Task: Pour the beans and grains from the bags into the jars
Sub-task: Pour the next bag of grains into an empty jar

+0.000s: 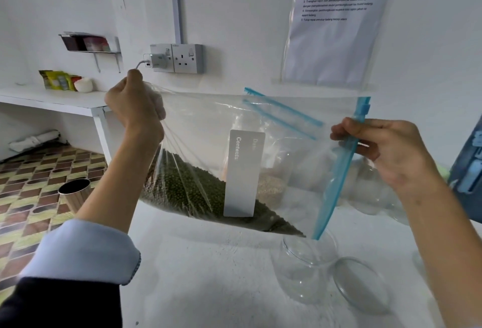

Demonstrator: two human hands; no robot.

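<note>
Both hands hold one clear zip bag [234, 129] up above the white surface [208, 275], stretched between them and tipped so that its blue zip edge [339, 171] slopes down on the right-hand side. The left hand [135, 108] is clenched round a bunched bottom corner of the bag, raised higher than the right; the right hand [386, 150] pinches the blue zip edge between thumb and curled fingers. One mass of dark green beans [187, 187] lies along the bag's lower side, running from just under the left hand down toward the low end of the zip edge. One white label strip [243, 173], printed "Contents:", sits on the bag midway between the hands. Below the right hand, directly under the low tip of the zip edge, stands one clear open jar [305, 270], with no beans visible in it, and one clear round lid [362, 283] lies on the surface touching the jar's right side. Seen through the bag, a heap of pale grains [271, 184] rests beyond it, between the hands. Past the right hand, more clear containers show on the surface, too blurred to count. Below the left forearm, one metal cylinder [75, 193] stands on the tiled floor.
</note>
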